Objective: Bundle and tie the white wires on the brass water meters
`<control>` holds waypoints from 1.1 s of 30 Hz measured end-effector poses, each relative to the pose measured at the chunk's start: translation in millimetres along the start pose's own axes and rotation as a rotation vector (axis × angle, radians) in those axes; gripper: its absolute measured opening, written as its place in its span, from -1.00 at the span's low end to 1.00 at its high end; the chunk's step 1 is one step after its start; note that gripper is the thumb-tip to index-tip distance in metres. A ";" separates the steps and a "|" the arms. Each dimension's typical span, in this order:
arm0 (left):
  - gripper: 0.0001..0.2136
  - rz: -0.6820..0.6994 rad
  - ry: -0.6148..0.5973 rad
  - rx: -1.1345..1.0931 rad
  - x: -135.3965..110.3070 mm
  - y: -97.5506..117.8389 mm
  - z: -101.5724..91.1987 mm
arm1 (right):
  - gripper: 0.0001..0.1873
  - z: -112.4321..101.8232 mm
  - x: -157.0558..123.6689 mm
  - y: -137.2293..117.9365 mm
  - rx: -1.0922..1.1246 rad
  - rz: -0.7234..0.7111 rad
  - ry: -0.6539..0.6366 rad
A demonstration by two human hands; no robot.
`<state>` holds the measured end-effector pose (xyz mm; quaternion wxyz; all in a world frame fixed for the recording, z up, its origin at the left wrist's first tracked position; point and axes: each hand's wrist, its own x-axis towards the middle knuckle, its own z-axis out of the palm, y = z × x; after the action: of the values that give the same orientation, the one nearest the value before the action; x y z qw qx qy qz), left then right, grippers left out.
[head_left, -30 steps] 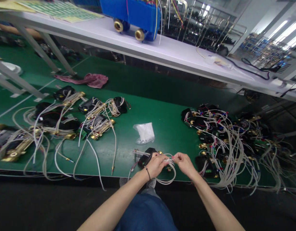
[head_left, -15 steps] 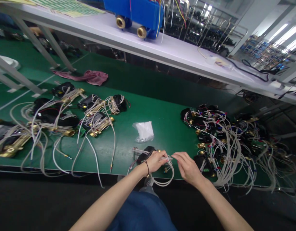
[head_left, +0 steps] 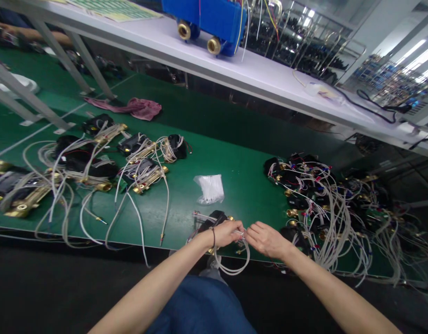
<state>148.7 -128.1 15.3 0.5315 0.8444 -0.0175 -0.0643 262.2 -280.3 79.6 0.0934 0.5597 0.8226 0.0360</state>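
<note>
At the near edge of the green workbench (head_left: 235, 162), my left hand (head_left: 228, 232) is closed around a bundle of white cable (head_left: 233, 268) whose loop hangs over the table's edge. My right hand (head_left: 266, 239) meets it from the right, fingers curled onto the same bundle where the two hands touch. Just behind my left hand lies a black unit with brass fittings (head_left: 214, 219), to which the cable seems to belong. A small clear plastic bag (head_left: 210, 189) lies a little farther back.
A pile of black and brass units with tangled white wires (head_left: 325, 204) fills the right side. Several similar units with loose cables (head_left: 95, 162) spread over the left. A pink rag (head_left: 137, 107) lies farther back. Above, a white shelf (head_left: 269, 76) carries a blue device (head_left: 210, 18).
My right hand drew back to the right and opened half a second ago, then returned to the bundle at my left hand. The hanging cable loop has grown smaller.
</note>
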 end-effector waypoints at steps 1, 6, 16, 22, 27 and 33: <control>-0.89 0.013 -0.001 0.007 -0.3 -0.3 -0.4 | -0.80 1.1 0.2 0.1 0.013 0.000 -0.001; -0.91 0.002 0.074 0.069 0.6 -2.1 4.7 | -0.80 8.7 4.8 -5.9 0.206 0.299 0.039; -0.87 -0.038 0.140 0.172 -0.8 -8.4 20.1 | -0.72 21.0 10.3 -16.6 0.991 0.997 -0.066; -0.90 -0.036 0.084 0.115 0.8 1.3 3.5 | -0.58 8.9 -14.7 -14.1 0.402 0.435 0.191; -0.90 -0.027 0.020 0.027 3.0 0.2 3.1 | -0.72 13.1 -12.6 -4.1 0.168 0.156 0.106; -0.91 -0.026 0.003 0.123 2.0 -1.3 7.3 | -0.77 6.3 0.0 -6.1 0.271 0.171 -0.053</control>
<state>149.7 -134.3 10.9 0.4779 0.8757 -0.0096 -0.0688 257.8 -282.8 72.5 0.0354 0.6360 0.7665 -0.0825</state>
